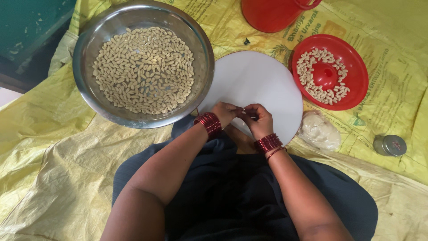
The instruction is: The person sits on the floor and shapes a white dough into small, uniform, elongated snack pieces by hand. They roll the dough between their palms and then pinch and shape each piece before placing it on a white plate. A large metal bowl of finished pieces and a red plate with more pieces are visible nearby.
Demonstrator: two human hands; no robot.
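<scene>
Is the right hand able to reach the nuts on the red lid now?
Probably yes: the right hand is over the white disc, and nothing stands between it and the red lid.

- My fingertips (243,111) pinch something too small to identify; my hands cover it.
- Red container (274,13): top cut off by the frame's upper edge.
- White round board (258,85): near edge hidden beneath my wrists.
- Steel bowl (89,40) overlaps the board's left side.
- My upper arms run off the bottom edge.
</scene>
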